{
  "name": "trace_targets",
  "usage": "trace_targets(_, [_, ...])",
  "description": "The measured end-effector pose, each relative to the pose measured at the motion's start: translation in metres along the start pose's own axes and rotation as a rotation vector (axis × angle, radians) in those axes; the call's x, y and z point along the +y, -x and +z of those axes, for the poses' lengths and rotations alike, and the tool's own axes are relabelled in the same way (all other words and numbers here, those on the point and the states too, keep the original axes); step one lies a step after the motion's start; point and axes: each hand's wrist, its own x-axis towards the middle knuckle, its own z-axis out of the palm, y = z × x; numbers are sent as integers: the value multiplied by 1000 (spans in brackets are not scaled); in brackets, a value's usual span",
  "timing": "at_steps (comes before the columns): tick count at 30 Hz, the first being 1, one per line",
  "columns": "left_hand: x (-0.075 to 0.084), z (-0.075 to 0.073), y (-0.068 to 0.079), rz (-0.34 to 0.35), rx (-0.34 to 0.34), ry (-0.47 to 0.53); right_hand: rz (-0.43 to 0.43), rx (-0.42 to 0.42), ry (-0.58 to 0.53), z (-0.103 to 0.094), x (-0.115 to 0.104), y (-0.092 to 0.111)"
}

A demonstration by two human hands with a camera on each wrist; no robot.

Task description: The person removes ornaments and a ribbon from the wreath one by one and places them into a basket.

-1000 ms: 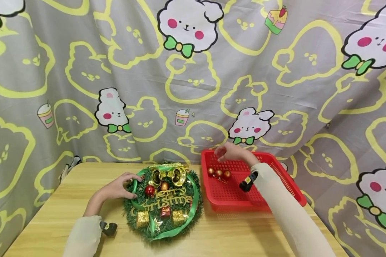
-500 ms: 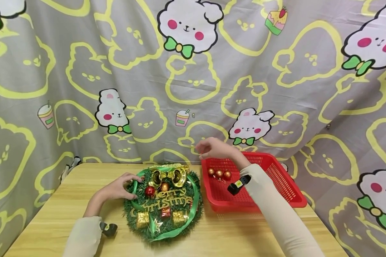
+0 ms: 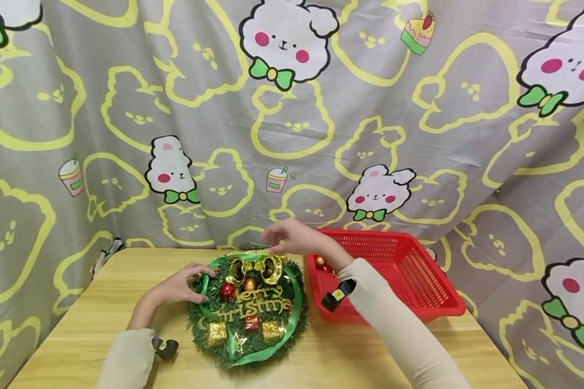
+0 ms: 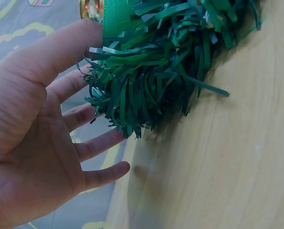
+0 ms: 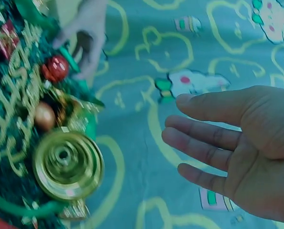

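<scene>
A green tinsel Christmas wreath (image 3: 253,313) lies on the table, with gold bells (image 3: 271,270), a red ball (image 3: 227,290), a copper ball (image 3: 250,284), gold lettering and green ribbon. My left hand (image 3: 179,283) touches its left edge, fingers spread and fairly straight; in the left wrist view the thumb (image 4: 60,47) meets the ribbon by the tinsel (image 4: 146,86). Over the far right of the wreath hovers my right hand (image 3: 292,236), apart from it. In the right wrist view its fingers (image 5: 204,148) are extended and hold nothing, with a gold bell (image 5: 68,164) nearby.
Right of the wreath stands a red plastic basket (image 3: 438,310). A copper ball (image 3: 322,261) shows in its left end; my right forearm covers part of the basket. A patterned curtain (image 3: 297,135) hangs behind the wooden table (image 3: 97,302).
My right hand has moved left from above the basket to above the wreath's far side. Its arm now hides some copper balls in the basket. The left hand and wreath have stayed put.
</scene>
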Motion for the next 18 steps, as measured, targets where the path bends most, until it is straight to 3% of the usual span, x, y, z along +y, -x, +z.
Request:
trace_targets(8, [0, 1, 0, -1, 10, -4, -78, -40, 25, 32, -19, -12])
trace_targets(18, [-1, 2, -1, 24, 15, -9, -105, -94, 98, 64, -26, -28])
